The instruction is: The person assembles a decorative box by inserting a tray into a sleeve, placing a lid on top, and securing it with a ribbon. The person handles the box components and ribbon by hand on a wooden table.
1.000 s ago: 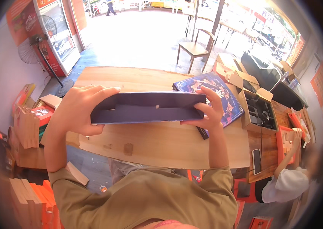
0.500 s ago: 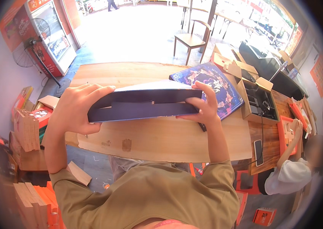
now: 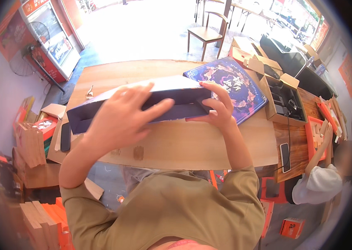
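A flat, dark blue cardboard box (image 3: 176, 111) stands on its edge over the wooden table, its hollow inside facing me. My right hand (image 3: 218, 104) grips its right end, thumb at the opening and fingers on the outside. My left hand (image 3: 121, 112) is spread in front of the opening, its fingers stretched out and slightly blurred. Whether it touches the box I cannot tell. Behind the right end lies a blue and purple printed box lid or box (image 3: 242, 93) with a floral ring, partly covered by my right hand.
A black phone (image 3: 65, 136) lies at the table's left edge, near stacked cartons (image 3: 32, 141). To the right are an open cardboard box (image 3: 267, 121) of black items and a white-edged phone (image 3: 284, 157). A co-worker's hands (image 3: 327, 135) are at an orange tray (image 3: 312, 125).
My left hand has let go of the box's left end and moved right, across the opening. The box has shifted left and tilted, showing more of its inside. A black phone has come into view.
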{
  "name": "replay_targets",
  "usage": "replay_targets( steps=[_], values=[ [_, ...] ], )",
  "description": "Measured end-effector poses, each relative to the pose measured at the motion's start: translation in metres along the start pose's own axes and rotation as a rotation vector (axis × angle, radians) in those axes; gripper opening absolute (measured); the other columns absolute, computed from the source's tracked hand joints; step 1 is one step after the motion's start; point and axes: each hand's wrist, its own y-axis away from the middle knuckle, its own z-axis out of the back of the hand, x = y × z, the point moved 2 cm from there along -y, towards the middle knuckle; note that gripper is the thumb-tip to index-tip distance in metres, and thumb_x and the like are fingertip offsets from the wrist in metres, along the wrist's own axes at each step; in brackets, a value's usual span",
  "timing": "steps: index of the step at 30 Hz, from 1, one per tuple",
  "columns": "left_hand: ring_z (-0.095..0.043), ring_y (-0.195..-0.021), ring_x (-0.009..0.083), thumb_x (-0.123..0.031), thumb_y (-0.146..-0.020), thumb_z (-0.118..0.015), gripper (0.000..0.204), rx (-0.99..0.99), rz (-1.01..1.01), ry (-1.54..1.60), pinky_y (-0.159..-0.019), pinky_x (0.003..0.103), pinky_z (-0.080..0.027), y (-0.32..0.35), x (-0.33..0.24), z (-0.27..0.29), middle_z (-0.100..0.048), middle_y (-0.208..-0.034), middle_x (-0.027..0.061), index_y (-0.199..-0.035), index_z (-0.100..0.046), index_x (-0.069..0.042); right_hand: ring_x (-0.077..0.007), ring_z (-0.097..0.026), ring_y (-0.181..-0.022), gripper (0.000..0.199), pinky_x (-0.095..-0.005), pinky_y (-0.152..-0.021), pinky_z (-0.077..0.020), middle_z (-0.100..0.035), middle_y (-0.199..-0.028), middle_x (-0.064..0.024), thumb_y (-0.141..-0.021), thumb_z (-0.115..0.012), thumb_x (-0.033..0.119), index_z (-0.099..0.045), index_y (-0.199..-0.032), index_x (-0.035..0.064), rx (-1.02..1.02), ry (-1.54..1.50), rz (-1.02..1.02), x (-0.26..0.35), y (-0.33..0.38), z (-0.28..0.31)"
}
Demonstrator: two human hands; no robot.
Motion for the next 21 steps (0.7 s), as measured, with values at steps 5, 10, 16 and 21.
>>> replay_targets(
  steps=[5,10,16,21],
  values=[
    [-0.064,-0.109,0.0290,-0.031,-0.074,-0.087,0.071,-0.001,-0.054,-0.008,-0.091,0.043,-0.057,-0.026,-0.008,-0.025,-0.059,-0.138,0.0127,-0.141,-0.066,-0.024,-0.0393,-0.072,-0.113,0.063,-0.0452,-0.091,-0.0645,-0.067,-0.128,-0.0206,-0.059,-0.102,0.042,-0.063,-0.096,0.0096,-0.038,-0.018,0.067,-0.002,-0.004,-0.005],
    [-0.064,-0.109,0.0295,-0.027,-0.072,-0.087,0.072,0.079,-0.077,0.040,-0.085,0.044,-0.060,-0.026,0.000,-0.014,-0.060,-0.133,0.0113,-0.141,-0.065,-0.025,-0.0397,-0.072,-0.112,0.055,-0.0451,-0.090,-0.0649,-0.066,-0.128,-0.0182,-0.060,-0.102,0.039,-0.064,-0.085,0.0085,0.031,0.008,0.062,0.001,-0.006,-0.004],
    [-0.065,-0.110,0.0311,-0.026,-0.073,-0.086,0.073,0.013,-0.070,0.082,-0.083,0.044,-0.061,-0.037,-0.003,-0.016,-0.058,-0.138,0.0119,-0.143,-0.065,-0.028,-0.0393,-0.072,-0.111,0.054,-0.0452,-0.090,-0.0657,-0.066,-0.128,-0.0185,-0.061,-0.102,0.038,-0.065,-0.087,0.0088,0.031,0.048,0.085,0.003,-0.012,-0.005],
    [-0.065,-0.111,0.0297,-0.028,-0.074,-0.085,0.067,0.087,-0.093,0.068,-0.085,0.044,-0.062,-0.048,-0.010,-0.019,-0.057,-0.142,0.0117,-0.139,-0.068,-0.027,-0.0372,-0.073,-0.109,0.057,-0.0451,-0.088,-0.0664,-0.067,-0.130,-0.0188,-0.063,-0.102,0.041,-0.065,-0.094,0.0104,-0.055,-0.017,0.074,-0.005,-0.002,-0.012]
  ],
)
